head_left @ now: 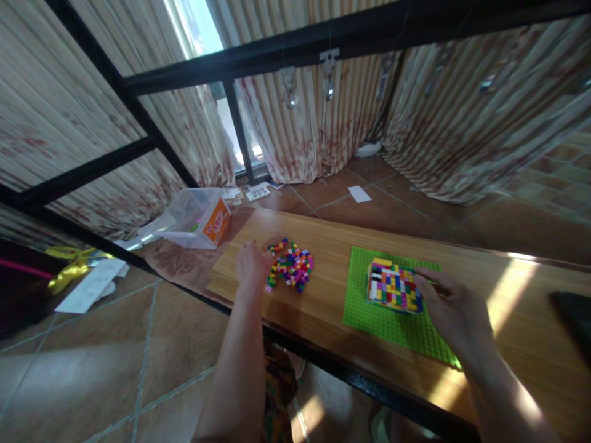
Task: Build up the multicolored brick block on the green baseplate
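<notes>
My left hand (253, 263), fingers curled together, is at the left edge of a loose pile of small coloured toy bricks (295, 266). Whatever its fingertips hold, if anything, is hidden. A block built of many coloured toy bricks (393, 287) rests on a green studded baseplate (364, 317). At the block's right end, my right hand (455, 304) is closed, with the thumb and bent fingers on its far right corner. The hand covers part of the baseplate's right side.
Both sit on a long wooden tabletop (327, 301). Beyond its left end stands a clear plastic bin (189, 212) with an orange label. A dark object (572, 320) lies at the right edge. Black metal bars (277, 58) cross in front of the curtains.
</notes>
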`<state>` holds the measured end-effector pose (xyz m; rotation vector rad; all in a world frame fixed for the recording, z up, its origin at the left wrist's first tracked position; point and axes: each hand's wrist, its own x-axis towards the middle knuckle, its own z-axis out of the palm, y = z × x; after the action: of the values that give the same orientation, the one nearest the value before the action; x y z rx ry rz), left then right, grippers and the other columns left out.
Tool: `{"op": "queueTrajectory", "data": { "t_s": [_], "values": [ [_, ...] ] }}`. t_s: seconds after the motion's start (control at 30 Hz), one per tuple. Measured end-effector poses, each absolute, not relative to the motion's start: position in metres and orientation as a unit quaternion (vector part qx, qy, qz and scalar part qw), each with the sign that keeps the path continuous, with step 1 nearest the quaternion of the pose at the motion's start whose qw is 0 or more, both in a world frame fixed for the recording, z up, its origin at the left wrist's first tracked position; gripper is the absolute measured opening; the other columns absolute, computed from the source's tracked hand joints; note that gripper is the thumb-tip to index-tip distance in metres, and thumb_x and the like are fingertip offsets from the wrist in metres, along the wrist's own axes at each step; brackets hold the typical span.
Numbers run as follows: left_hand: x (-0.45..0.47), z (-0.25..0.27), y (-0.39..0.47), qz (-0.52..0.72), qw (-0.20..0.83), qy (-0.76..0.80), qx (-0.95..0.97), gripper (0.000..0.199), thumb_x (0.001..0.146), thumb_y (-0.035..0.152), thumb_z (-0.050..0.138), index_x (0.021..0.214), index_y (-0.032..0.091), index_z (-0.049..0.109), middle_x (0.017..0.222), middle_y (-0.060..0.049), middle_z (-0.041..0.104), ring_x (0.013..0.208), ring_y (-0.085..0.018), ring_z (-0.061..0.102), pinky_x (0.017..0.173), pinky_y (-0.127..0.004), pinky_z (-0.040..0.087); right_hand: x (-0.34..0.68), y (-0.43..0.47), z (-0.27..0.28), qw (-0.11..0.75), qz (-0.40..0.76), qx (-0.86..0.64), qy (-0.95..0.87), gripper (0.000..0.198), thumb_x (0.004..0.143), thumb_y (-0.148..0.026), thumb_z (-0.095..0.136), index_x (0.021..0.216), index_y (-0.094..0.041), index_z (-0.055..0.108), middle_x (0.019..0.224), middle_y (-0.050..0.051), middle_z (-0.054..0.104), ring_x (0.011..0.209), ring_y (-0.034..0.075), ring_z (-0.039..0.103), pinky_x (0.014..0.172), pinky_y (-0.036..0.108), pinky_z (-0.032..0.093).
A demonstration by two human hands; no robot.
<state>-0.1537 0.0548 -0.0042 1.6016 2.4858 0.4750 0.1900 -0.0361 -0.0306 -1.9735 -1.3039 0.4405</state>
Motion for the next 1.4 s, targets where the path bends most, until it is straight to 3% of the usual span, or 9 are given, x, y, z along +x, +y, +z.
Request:
{"op": "queueTrajectory", "data": {
  "t_s": [0.27,0.5,0.57,0.7,0.8,0.93,1.17,1.4],
  "values": [
    [-0.14,-0.015,0.064,0.119,0.079,0.822,0.551,0.038,0.086,0.021,0.055,0.121,0.008,0.063,0.123,-0.022,0.068,0.122,-0.03,0.062,0.103,-0.038,0.045,0.19,-0.037,-0.03,0.366,0.177,-0.762,-0.504,0.042,0.082,-0.054,0.058,0.1,-0.022,0.078,0.083,0.008,0.078,0.07,0.027,0.071,0.061,0.037,0.054],
    [-0.153,-0.001,0.062,0.192,0.103,0.818,0.532,0.047,0.083,0.023,0.06,0.128,0.008,0.06,0.111,-0.017,0.073,0.114,-0.032,0.065,0.097,-0.04,0.049,0.187,-0.038,-0.024,0.391,0.159,-0.765,-0.485,0.037,0.08,-0.049,0.06,0.096,-0.022,0.079,0.089,0.009,0.078,0.074,0.027,0.071,0.068,0.039,0.055],
    [-0.149,0.004,0.059,0.258,0.15,0.791,0.534,0.05,0.082,0.029,0.063,0.129,0.01,0.061,0.101,-0.013,0.074,0.099,-0.028,0.07,0.088,-0.038,0.052,0.183,-0.039,-0.021,0.438,0.145,-0.757,-0.462,0.034,0.081,-0.047,0.061,0.095,-0.021,0.078,0.091,0.01,0.077,0.077,0.026,0.071,0.07,0.038,0.056],
    [-0.114,0.003,0.05,0.382,0.345,0.655,0.553,0.048,0.079,0.034,0.066,0.12,0.01,0.065,0.091,-0.008,0.074,0.08,-0.019,0.069,0.072,-0.029,0.052,0.17,-0.042,-0.015,0.522,0.122,-0.704,-0.465,0.025,0.085,-0.043,0.063,0.091,-0.023,0.076,0.094,0.007,0.077,0.083,0.023,0.07,0.077,0.037,0.057],
    [-0.076,-0.003,0.038,0.383,0.453,0.566,0.572,0.04,0.077,0.036,0.07,0.109,0.012,0.069,0.085,-0.006,0.073,0.075,-0.016,0.066,0.071,-0.028,0.05,0.159,-0.044,-0.012,0.552,0.135,-0.646,-0.509,0.021,0.088,-0.039,0.063,0.094,-0.023,0.075,0.097,0.006,0.075,0.087,0.021,0.07,0.08,0.037,0.057],
    [-0.042,-0.005,0.023,0.319,0.579,0.451,0.599,0.037,0.077,0.035,0.073,0.107,0.013,0.07,0.088,-0.005,0.074,0.079,-0.015,0.065,0.075,-0.028,0.049,0.15,-0.046,-0.011,0.512,0.164,-0.587,-0.606,0.021,0.091,-0.035,0.06,0.105,-0.027,0.074,0.106,0.006,0.073,0.093,0.02,0.069,0.085,0.038,0.057],
    [-0.03,0.003,0.017,0.265,0.682,0.365,0.576,0.04,0.079,0.039,0.075,0.109,0.013,0.071,0.089,-0.005,0.073,0.079,-0.014,0.064,0.075,-0.026,0.047,0.139,-0.049,-0.013,0.47,0.222,-0.525,-0.674,0.026,0.092,-0.03,0.061,0.116,-0.029,0.072,0.116,0.007,0.073,0.114,0.023,0.066,0.101,0.044,0.051],
    [-0.023,0.001,0.018,0.297,0.706,0.365,0.53,0.04,0.078,0.044,0.075,0.104,0.014,0.073,0.088,-0.004,0.071,0.073,-0.011,0.06,0.07,-0.025,0.045,0.143,-0.048,-0.009,0.495,0.256,-0.53,-0.639,0.017,0.093,-0.031,0.062,0.104,-0.028,0.075,0.1,0.003,0.076,0.095,0.019,0.069,0.09,0.037,0.054]
  ]
}}
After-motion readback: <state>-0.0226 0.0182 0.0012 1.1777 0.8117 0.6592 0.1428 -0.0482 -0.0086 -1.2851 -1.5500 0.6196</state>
